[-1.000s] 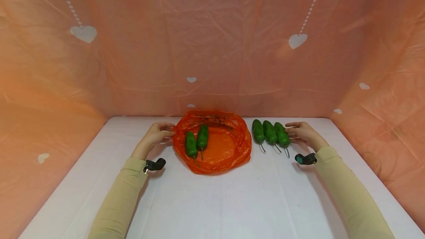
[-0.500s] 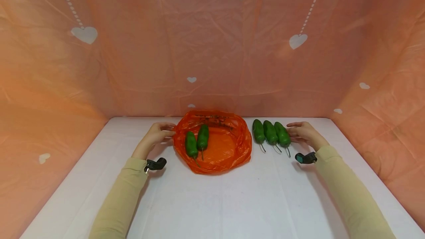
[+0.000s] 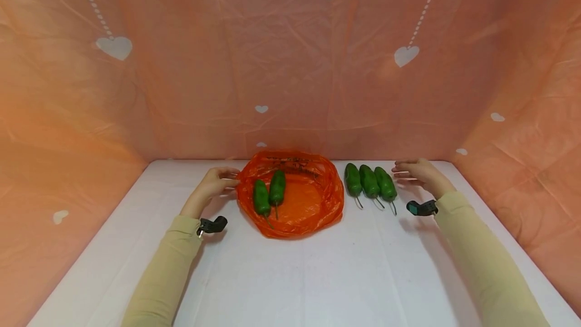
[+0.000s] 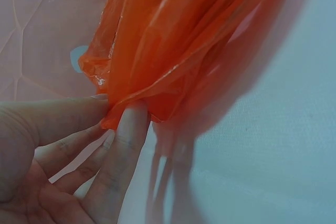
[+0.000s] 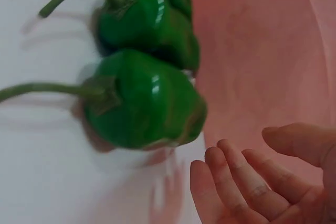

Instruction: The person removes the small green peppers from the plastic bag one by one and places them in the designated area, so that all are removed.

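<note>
An orange plastic bag (image 3: 303, 203) lies spread open on the white table, with two green peppers (image 3: 277, 187) inside its left part. My left hand (image 3: 210, 189) pinches the bag's left edge; in the left wrist view the thumb and a finger have the gathered plastic (image 4: 157, 51) between them. To the right of the bag, three more green peppers (image 3: 369, 181) lie side by side, stems toward me. My right hand (image 3: 422, 174) hovers just beyond the rightmost pepper (image 5: 149, 98), its fingers loosely extended and holding nothing in the right wrist view.
The white table (image 3: 299, 281) ends at the back against an orange curtain (image 3: 290, 74) printed with pale hearts. More of this cloth stands along both sides. A small black camera (image 3: 422, 208) sits at each wrist.
My right hand has lifted and drawn slightly back and to the right, away from the rightmost pepper. The left hand, the bag and the peppers stay as they were.
</note>
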Motion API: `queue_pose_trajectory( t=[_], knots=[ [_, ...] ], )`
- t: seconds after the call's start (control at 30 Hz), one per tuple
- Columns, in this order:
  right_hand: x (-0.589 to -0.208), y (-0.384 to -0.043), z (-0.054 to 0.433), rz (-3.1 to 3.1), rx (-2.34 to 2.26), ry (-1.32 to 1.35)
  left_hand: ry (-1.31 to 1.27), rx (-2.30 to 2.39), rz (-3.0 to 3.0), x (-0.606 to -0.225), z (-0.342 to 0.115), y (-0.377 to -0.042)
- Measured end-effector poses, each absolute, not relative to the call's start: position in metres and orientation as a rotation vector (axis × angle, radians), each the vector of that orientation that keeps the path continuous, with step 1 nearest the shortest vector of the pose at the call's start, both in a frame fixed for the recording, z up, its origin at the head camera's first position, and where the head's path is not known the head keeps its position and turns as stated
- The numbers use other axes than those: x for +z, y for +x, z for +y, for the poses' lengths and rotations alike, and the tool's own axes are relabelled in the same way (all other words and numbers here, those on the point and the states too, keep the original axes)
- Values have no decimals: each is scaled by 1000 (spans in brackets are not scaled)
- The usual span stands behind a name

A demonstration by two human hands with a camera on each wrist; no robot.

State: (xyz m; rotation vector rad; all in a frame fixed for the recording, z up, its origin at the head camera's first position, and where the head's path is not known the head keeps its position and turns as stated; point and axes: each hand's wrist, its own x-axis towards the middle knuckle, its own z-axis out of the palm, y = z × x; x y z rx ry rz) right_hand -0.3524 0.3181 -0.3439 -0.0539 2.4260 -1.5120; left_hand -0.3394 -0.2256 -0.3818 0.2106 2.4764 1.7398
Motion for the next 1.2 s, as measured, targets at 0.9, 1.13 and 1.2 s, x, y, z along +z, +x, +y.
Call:
queue_pose_trajectory(
  t=[0.9,1.13,1.2],
  knots=[
    [-313,-344,278,2216,-1742,-200,210,1721,2487,-380,-224,-337],
    [-308,-343,260,2208,-1733,-284,191,1710,2496,-379,-224,-337],
    [-306,-343,255,2191,-1744,-298,177,1695,2507,-379,-224,-336]
  ],
)
